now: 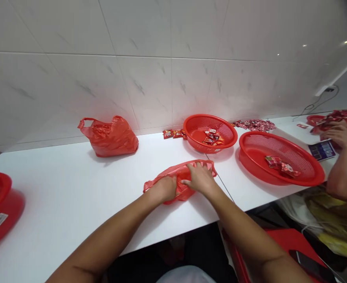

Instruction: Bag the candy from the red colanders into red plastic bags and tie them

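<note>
A thin red plastic bag lies on the white table in front of me, its mouth spread wide. My left hand is closed on the bag's near left side, with the fingertips partly hidden in the film. Over the right part of the same bag, my right hand has its fingers spread and touching the plastic. What the bag contains, if anything, is hidden by my hands and its folds.
A filled red bag stands near the wall. Red baskets hold small red packets; another basket is at left. Small packets lie by the wall. At right, a co-worker's hand touches red packets. A phone rests on a red stool.
</note>
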`<state>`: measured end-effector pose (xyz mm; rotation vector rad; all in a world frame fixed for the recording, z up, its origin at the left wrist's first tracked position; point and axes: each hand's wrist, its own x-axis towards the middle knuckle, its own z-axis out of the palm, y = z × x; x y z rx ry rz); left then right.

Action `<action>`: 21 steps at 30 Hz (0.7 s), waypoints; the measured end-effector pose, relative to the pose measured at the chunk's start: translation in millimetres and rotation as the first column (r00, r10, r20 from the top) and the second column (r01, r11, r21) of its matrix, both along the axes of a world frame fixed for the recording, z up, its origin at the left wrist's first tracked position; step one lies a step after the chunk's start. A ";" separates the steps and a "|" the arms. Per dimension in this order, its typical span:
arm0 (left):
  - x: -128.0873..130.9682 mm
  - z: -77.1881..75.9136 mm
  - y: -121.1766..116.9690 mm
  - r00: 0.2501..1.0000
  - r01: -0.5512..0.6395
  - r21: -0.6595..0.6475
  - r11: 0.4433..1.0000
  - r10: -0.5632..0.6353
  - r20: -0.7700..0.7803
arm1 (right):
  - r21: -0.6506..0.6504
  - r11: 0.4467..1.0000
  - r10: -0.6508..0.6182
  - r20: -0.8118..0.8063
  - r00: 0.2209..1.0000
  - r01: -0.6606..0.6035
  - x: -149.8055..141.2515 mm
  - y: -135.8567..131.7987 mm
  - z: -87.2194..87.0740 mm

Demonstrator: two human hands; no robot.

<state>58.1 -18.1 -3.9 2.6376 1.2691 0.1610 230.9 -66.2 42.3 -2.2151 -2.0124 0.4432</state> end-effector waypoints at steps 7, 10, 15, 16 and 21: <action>-24.7 27.1 -37.1 0.961 0.278 0.124 0.953 -0.277 -0.020 | -0.397 0.910 0.182 0.127 0.975 -0.118 13.8 61.5 -26.7; -45.2 14.7 -22.9 0.974 0.225 0.107 0.969 -0.226 0.005 | -0.343 0.928 0.180 0.063 0.982 -0.148 14.1 59.6 -32.8; -85.4 -23.9 8.0 0.982 0.057 -0.024 0.998 -0.052 0.184 | -0.102 0.902 0.359 -0.363 0.860 -0.420 34.2 3.7 -15.8; -90.4 -28.5 10.8 0.975 0.053 -0.047 0.997 -0.042 0.216 | 0.040 0.888 0.409 -0.526 0.745 -0.459 44.7 -8.7 -10.9; -97.3 -31.4 15.6 0.943 0.078 -0.115 0.990 -0.036 0.331 | 0.186 0.799 -0.039 -0.933 0.358 0.571 123.7 -1.8 -12.5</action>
